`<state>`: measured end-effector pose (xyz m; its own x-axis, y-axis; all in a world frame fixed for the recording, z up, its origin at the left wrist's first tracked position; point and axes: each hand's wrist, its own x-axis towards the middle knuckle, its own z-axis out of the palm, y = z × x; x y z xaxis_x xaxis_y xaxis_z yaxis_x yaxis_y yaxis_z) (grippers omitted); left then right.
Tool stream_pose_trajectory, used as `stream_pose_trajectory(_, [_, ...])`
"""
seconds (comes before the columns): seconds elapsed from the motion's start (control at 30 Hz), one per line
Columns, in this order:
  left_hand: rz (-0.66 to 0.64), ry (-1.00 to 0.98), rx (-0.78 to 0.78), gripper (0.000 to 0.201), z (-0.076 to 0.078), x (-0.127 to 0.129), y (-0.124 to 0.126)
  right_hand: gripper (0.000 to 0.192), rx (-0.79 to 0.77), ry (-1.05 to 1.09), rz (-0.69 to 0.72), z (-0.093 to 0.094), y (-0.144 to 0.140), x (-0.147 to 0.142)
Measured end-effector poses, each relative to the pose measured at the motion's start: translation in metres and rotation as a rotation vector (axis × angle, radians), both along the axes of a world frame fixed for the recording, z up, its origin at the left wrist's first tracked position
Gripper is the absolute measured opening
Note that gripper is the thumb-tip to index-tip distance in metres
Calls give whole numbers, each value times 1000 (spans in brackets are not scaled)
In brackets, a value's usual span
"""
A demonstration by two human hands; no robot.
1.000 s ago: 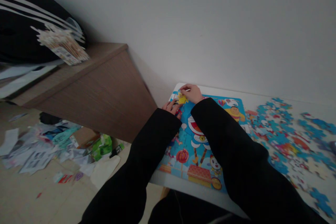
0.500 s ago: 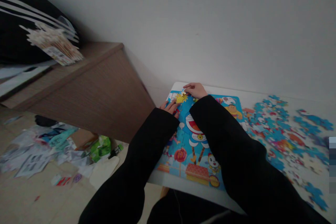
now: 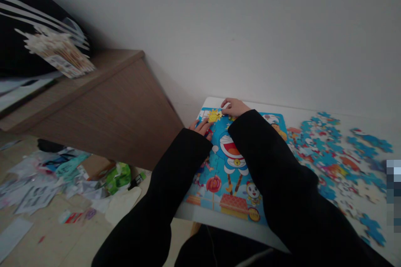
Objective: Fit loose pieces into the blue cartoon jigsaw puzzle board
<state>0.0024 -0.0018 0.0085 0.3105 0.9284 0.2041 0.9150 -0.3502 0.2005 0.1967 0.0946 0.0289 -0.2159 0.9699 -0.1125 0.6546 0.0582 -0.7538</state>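
Both hands press flat on a puzzle (image 3: 233,162) at the desk's (image 3: 216,219) far-left corner: left hand (image 3: 202,127), right hand (image 3: 234,107) beside a yellow piece (image 3: 214,115), fingers open, gripping nothing.

The head-worn camera looks forward and down, tilted, from close above the white table (image 3: 300,113).

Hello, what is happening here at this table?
A person in black sleeves works on a cartoon jigsaw puzzle lying on a white table. The right hand presses at a yellow sun piece near the puzzle's far left corner, and the left hand rests on the puzzle's left edge. Many loose pieces lie spread on the table to the right.
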Motion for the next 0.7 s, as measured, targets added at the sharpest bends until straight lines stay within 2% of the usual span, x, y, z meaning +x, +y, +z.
stream_pose_trajectory(0.07, [-2,-1,-1,43,0,0,0,24,-18,-5,26,0,-1,1])
stream_pose_trajectory(0.2, [-9,2,11,43,0,0,0,6,-66,-15,59,2,-2,1])
stream_pose_trajectory(0.3, [-4,6,19,43,-1,0,-1,5,-72,-39,60,4,-4,0])
stream_pose_trajectory(0.4, [3,14,22,43,-2,0,0,13,-31,-72,75,9,-7,-1])
stream_pose_trajectory(0.53, [3,23,11,43,-2,0,1,30,99,-192,262,16,-11,-2])
stream_pose_trajectory(0.6, [5,19,6,42,-3,-1,1,31,111,-242,349,19,-12,-3])
stream_pose_trajectory(0.7, [0,13,6,41,-3,-1,2,26,124,-292,346,19,-13,-3])
